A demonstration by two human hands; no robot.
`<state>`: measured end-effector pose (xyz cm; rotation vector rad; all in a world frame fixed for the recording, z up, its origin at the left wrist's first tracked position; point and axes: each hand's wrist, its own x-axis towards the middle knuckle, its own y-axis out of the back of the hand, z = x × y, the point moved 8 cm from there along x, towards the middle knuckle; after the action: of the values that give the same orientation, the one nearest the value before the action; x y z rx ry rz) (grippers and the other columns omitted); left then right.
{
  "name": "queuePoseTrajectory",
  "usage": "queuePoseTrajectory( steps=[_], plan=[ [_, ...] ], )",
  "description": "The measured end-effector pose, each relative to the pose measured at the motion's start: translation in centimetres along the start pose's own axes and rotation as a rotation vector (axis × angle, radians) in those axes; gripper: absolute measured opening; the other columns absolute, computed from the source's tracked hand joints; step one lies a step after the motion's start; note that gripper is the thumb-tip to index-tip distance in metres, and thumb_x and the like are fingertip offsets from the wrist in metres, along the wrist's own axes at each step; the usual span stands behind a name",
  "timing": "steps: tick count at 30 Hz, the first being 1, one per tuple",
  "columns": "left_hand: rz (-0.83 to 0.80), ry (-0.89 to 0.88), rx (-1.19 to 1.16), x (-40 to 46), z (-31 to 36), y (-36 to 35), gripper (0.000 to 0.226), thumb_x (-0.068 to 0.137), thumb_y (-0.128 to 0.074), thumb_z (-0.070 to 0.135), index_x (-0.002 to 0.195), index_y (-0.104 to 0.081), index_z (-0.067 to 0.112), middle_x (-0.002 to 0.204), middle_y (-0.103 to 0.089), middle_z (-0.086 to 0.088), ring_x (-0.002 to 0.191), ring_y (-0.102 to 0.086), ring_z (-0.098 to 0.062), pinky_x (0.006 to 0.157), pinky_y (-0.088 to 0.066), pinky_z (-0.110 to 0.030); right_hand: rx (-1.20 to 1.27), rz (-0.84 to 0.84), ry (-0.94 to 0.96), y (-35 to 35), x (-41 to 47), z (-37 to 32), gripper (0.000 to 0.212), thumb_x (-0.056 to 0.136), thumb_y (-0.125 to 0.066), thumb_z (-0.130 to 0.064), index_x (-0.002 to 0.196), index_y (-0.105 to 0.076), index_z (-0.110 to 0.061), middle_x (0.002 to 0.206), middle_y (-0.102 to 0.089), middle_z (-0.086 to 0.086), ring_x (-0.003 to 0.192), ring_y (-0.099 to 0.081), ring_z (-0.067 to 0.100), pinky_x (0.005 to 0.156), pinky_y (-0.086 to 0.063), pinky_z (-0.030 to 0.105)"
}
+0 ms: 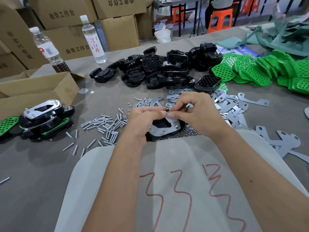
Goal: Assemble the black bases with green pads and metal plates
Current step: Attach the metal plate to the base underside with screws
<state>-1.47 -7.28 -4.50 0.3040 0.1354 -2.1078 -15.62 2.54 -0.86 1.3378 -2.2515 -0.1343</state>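
Note:
A black base with a metal plate (164,129) on top lies on the table right below my hands. My left hand (143,119) and my right hand (194,111) meet above it, both pinching a small screw (167,111) between their fingertips. Loose screws (107,126) are scattered left of my hands, and small nuts (189,132) lie by the base. A pile of black bases (160,69) sits farther back. Green pads (260,71) are heaped at the right. Flat metal plates (234,106) spread to the right of my hands.
Finished assemblies (45,119) are stacked at the left beside an open cardboard box (38,87). Two plastic bottles (93,39) stand at the back left before stacked cartons. A pale sheet with red marks (184,190) covers the near table edge. Orange stools (220,17) stand beyond.

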Motion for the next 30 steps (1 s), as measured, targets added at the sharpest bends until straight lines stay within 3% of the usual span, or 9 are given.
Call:
queuePoseTrajectory(
  steps=[5,9,11,13,17,21,23,26,30],
  plan=[
    [-0.005,0.006,-0.008,0.3,-0.1,0.1,0.011,0.081,-0.079,0.004,0.085,-0.084,0.013,0.090,-0.080,-0.014,0.095,-0.076,-0.035,0.091,-0.060,-0.049,-0.001,0.083,0.006,0.1,-0.1,-0.1,0.028,0.072,-0.096,-0.019,0.067,-0.070,-0.010,0.074,-0.066,0.005,0.062,-0.050,0.017,0.060,-0.051,0.041],
    [0.007,0.002,-0.034,0.4,0.0,0.3,0.013,0.083,-0.078,0.005,0.093,-0.083,0.011,0.087,-0.080,-0.011,0.080,-0.076,-0.023,0.077,-0.061,-0.034,0.034,0.020,0.025,-0.2,-0.1,0.0,0.014,0.081,-0.089,-0.019,0.091,-0.080,-0.015,0.082,-0.068,-0.003,0.071,-0.057,0.013,0.064,-0.052,0.028],
    [0.006,-0.007,-0.051,0.5,0.0,0.4,0.014,0.085,-0.075,0.004,0.096,-0.082,0.008,0.090,-0.080,-0.013,0.087,-0.077,-0.028,0.082,-0.061,-0.035,0.014,-0.038,0.035,-0.6,-0.1,0.0,0.022,0.087,-0.083,-0.014,0.106,-0.082,-0.025,0.092,-0.066,0.002,0.080,-0.061,0.020,0.069,-0.052,0.029],
    [-0.012,-0.020,-0.063,0.5,0.1,0.2,0.017,0.086,-0.073,0.001,0.100,-0.082,0.005,0.095,-0.080,-0.016,0.095,-0.078,-0.031,0.088,-0.061,-0.038,0.009,-0.066,0.032,-0.8,0.0,0.0,0.025,0.088,-0.082,-0.013,0.104,-0.083,-0.033,0.095,-0.065,0.004,0.085,-0.063,0.027,0.072,-0.055,0.039],
    [0.010,-0.026,-0.051,0.4,0.0,-0.1,0.014,0.083,-0.075,0.000,0.094,-0.082,0.005,0.093,-0.080,-0.015,0.098,-0.077,-0.033,0.091,-0.061,-0.039,0.111,-0.026,-0.012,-0.5,0.0,0.3,0.021,0.084,-0.084,-0.004,0.091,-0.084,-0.024,0.093,-0.068,0.007,0.085,-0.067,0.029,0.079,-0.060,0.050],
    [0.023,-0.013,-0.043,0.3,-0.1,-0.1,0.012,0.081,-0.078,0.002,0.090,-0.083,0.008,0.092,-0.080,-0.014,0.098,-0.076,-0.033,0.095,-0.059,-0.044,0.078,-0.023,-0.048,-0.6,0.0,0.7,0.017,0.085,-0.082,0.001,0.091,-0.083,-0.015,0.089,-0.069,-0.001,0.081,-0.066,0.014,0.081,-0.060,0.041],
    [0.022,-0.018,-0.030,0.4,-0.1,-0.1,0.010,0.080,-0.079,0.002,0.085,-0.083,0.010,0.088,-0.080,-0.012,0.090,-0.076,-0.029,0.089,-0.059,-0.039,0.061,0.011,-0.066,-0.4,0.1,0.9,0.008,0.082,-0.086,-0.004,0.087,-0.081,-0.008,0.085,-0.070,0.000,0.077,-0.065,0.017,0.073,-0.057,0.036],
    [0.016,-0.010,-0.034,0.3,-0.1,-0.2,0.012,0.080,-0.079,0.001,0.080,-0.082,0.012,0.085,-0.080,-0.012,0.084,-0.075,-0.027,0.084,-0.060,-0.038,0.056,0.052,-0.070,-0.3,0.1,0.9,0.012,0.078,-0.090,-0.011,0.081,-0.079,-0.006,0.081,-0.072,0.002,0.079,-0.068,0.028,0.066,-0.050,0.020],
    [0.021,-0.010,-0.031,0.4,-0.1,0.1,0.011,0.082,-0.078,0.003,0.087,-0.083,0.011,0.090,-0.080,-0.013,0.099,-0.076,-0.034,0.094,-0.057,-0.044,0.099,0.008,-0.053,-0.4,0.1,0.5,0.007,0.082,-0.086,-0.009,0.088,-0.082,-0.012,0.086,-0.073,0.004,0.084,-0.068,0.028,0.073,-0.057,0.032]
  ],
)
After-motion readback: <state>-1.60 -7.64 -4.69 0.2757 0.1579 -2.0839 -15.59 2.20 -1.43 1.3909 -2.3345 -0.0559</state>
